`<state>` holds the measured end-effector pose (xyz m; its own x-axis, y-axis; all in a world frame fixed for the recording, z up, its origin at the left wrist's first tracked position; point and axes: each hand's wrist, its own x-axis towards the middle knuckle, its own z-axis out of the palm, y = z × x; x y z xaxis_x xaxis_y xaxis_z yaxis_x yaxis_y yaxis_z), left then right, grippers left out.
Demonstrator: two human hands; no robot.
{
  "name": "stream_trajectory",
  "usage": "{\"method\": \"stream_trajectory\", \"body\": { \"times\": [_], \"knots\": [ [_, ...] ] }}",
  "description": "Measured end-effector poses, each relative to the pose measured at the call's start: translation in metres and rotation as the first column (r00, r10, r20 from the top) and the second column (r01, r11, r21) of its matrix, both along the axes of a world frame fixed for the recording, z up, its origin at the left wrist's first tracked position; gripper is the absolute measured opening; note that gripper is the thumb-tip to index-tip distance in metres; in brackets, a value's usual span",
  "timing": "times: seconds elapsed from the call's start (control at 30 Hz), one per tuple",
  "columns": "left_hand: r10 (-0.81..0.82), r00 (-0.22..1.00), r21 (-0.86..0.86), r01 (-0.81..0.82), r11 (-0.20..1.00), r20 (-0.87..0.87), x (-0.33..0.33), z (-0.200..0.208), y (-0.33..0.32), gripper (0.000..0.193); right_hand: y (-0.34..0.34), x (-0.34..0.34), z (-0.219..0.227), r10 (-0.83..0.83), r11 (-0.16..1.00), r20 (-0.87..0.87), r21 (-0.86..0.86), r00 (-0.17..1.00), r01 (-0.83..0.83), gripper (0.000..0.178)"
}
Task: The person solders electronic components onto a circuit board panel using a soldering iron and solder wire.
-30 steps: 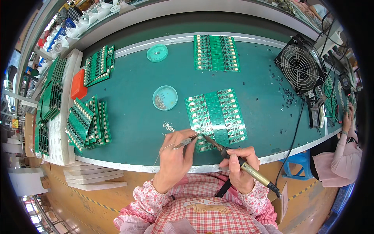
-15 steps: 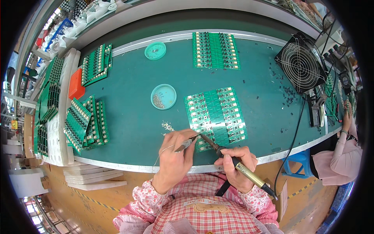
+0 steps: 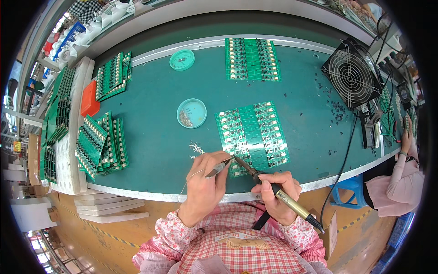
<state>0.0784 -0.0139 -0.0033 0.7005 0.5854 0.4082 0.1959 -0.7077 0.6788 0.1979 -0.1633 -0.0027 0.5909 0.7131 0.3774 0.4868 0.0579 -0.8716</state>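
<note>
My right hand [image 3: 279, 194] is closed round the gold and black handle of a soldering iron [image 3: 294, 205]. Its tip points up and left onto the near green circuit board panel [image 3: 250, 130], at the panel's lower left part. In my left hand [image 3: 204, 185] is a pair of tweezers [image 3: 217, 170], their points beside the iron tip. A thin solder wire [image 3: 184, 186] also runs through the fingers of that hand. Rows of white and black components cover the panel. What lies exactly between the two tips is too small to make out.
Small loose parts [image 3: 196, 148] lie left of the panel, below a round teal dish [image 3: 197, 119]. Further back are another dish [image 3: 182, 66] and a second panel [image 3: 252, 59]. Board stacks [image 3: 102, 144] stand left; a fan [image 3: 353, 75] and the iron's cord [image 3: 343, 171] are right.
</note>
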Motion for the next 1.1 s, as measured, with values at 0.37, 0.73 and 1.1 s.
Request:
{"method": "stream_trajectory", "body": {
  "times": [0.37,0.73,1.1],
  "knots": [
    [-0.001,1.000,0.007,0.001,1.000,-0.001,0.001,0.001,0.000,0.024,0.003,0.002,0.004,0.002,1.000,0.103,-0.007,0.995,-0.001,0.007],
    [-0.003,1.000,0.003,0.003,1.000,-0.008,0.000,0.000,0.000,0.023,-0.004,0.001,0.002,-0.047,0.998,0.067,0.034,0.997,0.045,0.008],
    [0.032,0.999,0.002,-0.032,0.999,0.022,-0.005,0.004,-0.002,0.021,-0.010,-0.005,-0.011,-0.137,0.986,-0.053,0.091,0.989,0.141,0.011]
  ]
}}
